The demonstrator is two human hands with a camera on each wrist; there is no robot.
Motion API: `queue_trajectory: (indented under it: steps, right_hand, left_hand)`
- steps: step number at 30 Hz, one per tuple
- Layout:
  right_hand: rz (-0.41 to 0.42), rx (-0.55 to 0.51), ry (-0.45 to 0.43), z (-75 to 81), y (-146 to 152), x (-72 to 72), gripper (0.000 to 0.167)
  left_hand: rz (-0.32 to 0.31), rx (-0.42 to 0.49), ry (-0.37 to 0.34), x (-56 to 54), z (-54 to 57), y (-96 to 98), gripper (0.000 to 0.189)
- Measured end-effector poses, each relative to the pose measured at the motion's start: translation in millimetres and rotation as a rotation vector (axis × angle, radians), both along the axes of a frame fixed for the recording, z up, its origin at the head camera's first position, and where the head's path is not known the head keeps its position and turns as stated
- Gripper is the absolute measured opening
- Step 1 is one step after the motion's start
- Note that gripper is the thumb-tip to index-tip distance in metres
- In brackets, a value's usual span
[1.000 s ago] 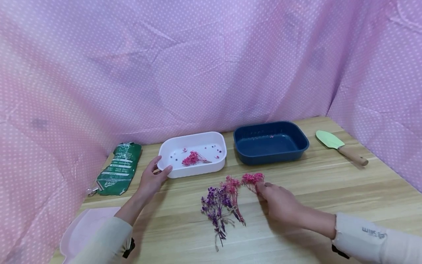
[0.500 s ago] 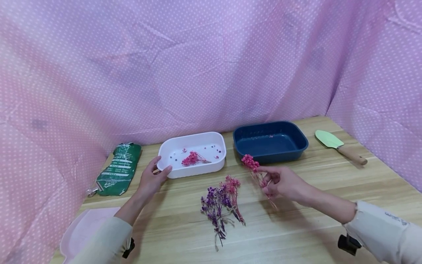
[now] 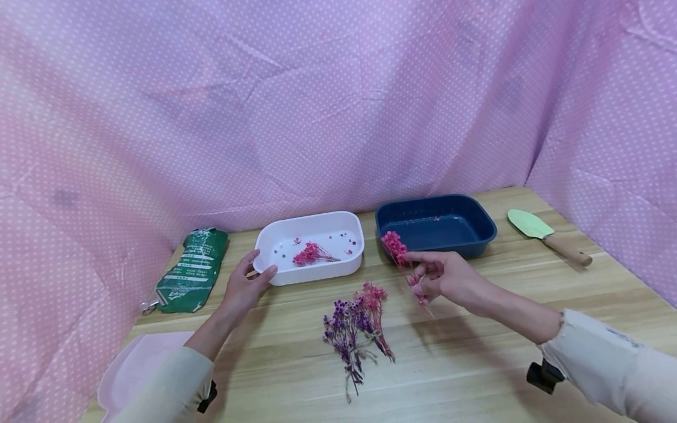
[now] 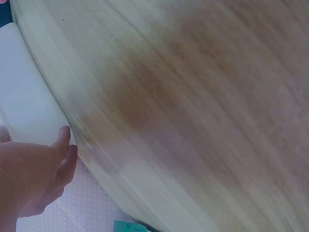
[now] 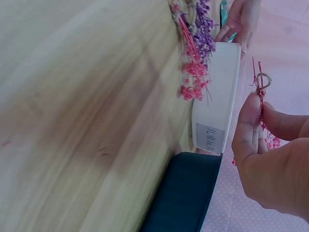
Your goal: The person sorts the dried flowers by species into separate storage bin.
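Note:
My right hand (image 3: 449, 279) pinches the tied stems of a small bunch of dried pink flowers (image 3: 394, 244), raised above the table before the dark blue tub. In the right wrist view, twine is looped round the stems just above my fingertips (image 5: 252, 104). At the left end of the white rectangular tub (image 3: 317, 274) my left hand (image 3: 245, 288) holds the corner, thumb at the front and fingers at the side. Inside that tub lie another pink bunch (image 3: 312, 254) and scattered loose flower heads. A purple bunch (image 3: 344, 332) and a paler pink bunch (image 3: 374, 311) rest on the table.
The dark blue tub (image 3: 439, 249) stands right of the white one. Farther right lies a trowel (image 3: 550, 235) with a green blade and wooden handle. At left are a green bag (image 3: 193, 273) and a pale pink tray (image 3: 137, 367). Polka-dot cloth (image 3: 317, 117) hangs behind.
My right hand has lifted the pink bunch off the table and moved it up and slightly left, toward the front of the blue tub. The left hand has stayed at the white tub.

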State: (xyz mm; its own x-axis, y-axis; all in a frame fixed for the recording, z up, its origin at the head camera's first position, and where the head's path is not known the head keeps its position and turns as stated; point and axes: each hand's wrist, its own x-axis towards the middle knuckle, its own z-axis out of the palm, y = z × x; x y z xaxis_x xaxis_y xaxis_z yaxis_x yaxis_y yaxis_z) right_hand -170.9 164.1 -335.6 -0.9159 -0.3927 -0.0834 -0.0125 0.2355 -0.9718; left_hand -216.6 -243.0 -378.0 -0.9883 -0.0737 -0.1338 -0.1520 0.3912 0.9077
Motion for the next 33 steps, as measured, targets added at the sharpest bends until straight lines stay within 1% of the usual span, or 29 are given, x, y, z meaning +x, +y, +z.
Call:
queue_trajectory:
  steps: [3,7,11,17,20,24,27,33]
  right_hand:
    - [-0.004,-0.006,0.001,1.5,-5.4,-6.4,0.061]
    - [-0.006,-0.018,0.006,2.2,-14.9,-18.3,0.061]
    - [-0.006,-0.058,0.023,3.8,-25.2,-31.8,0.062]
    - [-0.038,-0.1,0.035,7.3,-45.5,-54.1,0.062]
    - [-0.061,-0.104,0.04,8.7,-57.4,-65.2,0.062]
    - [-0.097,-0.079,0.056,10.8,-73.3,-78.6,0.062]
    - [-0.109,-0.077,0.071,9.9,-84.2,-89.3,0.063]
    - [-0.121,-0.101,0.091,7.1,-103.0,-109.6,0.064]
  left_hand:
    - [-0.002,-0.003,0.001,0.1,0.2,0.4,0.083]
    - [0.002,-0.004,-0.003,0.1,0.2,0.3,0.081]
    - [0.004,-0.002,-0.005,0.6,0.0,0.3,0.081]
    - [0.009,-0.001,-0.003,-0.1,-0.7,0.5,0.082]
    - [0.013,-0.01,-0.004,-1.5,-1.9,-0.1,0.08]
    - [0.015,-0.025,-0.002,-2.5,-3.1,-0.9,0.083]
    - [0.01,-0.02,0.002,-2.1,-2.6,-0.6,0.085]
    - [0.005,0.0,0.002,-1.4,-1.1,-0.9,0.079]
